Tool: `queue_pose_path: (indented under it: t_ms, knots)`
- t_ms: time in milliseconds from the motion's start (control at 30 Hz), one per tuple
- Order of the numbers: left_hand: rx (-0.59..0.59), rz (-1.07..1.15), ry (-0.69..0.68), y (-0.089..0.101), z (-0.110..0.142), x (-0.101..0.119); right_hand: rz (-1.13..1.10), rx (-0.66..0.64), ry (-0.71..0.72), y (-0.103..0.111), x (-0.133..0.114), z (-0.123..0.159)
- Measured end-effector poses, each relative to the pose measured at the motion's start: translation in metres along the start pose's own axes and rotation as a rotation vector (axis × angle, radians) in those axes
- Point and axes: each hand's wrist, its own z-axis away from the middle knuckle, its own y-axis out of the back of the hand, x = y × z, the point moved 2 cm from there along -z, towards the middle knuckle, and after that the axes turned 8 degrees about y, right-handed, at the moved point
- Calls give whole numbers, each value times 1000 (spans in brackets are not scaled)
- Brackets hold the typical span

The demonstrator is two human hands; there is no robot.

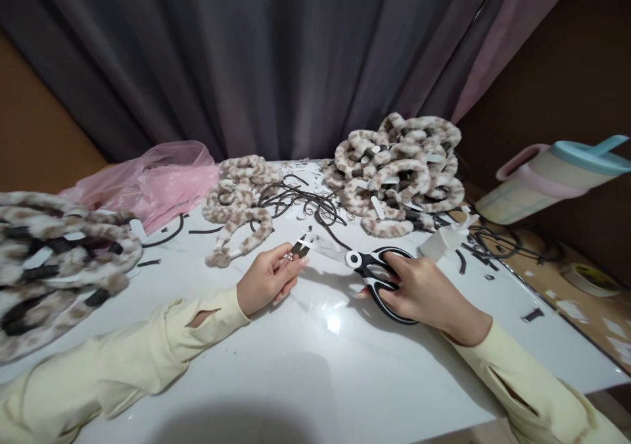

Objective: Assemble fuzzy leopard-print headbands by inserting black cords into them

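Near the middle of the white table (276, 378), my left hand (269, 276) pinches a small dark piece (300, 246) with a white strip across it; its exact kind is too small to tell. My right hand (426, 293) has its fingers through the handles of black-and-white scissors (353, 259). The handles are spread apart, and the blades point left toward the dark piece. Whether the blades touch it cannot be made out. Just beyond my hands lies a tangle of dark cords (315, 204). A spotted furry loop (245, 233) rests beyond my left hand.
Furry loops form a left pile (59, 279) and a right pile (404, 168). A pink plastic bag (162, 174) lies at the back left. On the right are a white bottle (440, 242), a tumbler (537, 181), a tape roll (591, 279) and scraps. A grey curtain (276, 56) hangs behind.
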Motion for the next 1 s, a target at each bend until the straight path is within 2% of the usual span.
queue_pose_path:
  t_ms: [200,367,467,700,1000]
  knots:
    - [4,26,-15,0,-1,0,73,25,48,-3,0,1]
    - [3,33,-38,0,0,1,28,9,58,-4,0,1]
    - [1,36,-67,-1,2,3,-99,-30,36,-5,0,0]
    - [31,-9,-119,0,4,2,-567,-151,-70,0,-9,-4]
    - [92,-71,-194,3,4,-3,-907,-316,-231,-4,-5,-8]
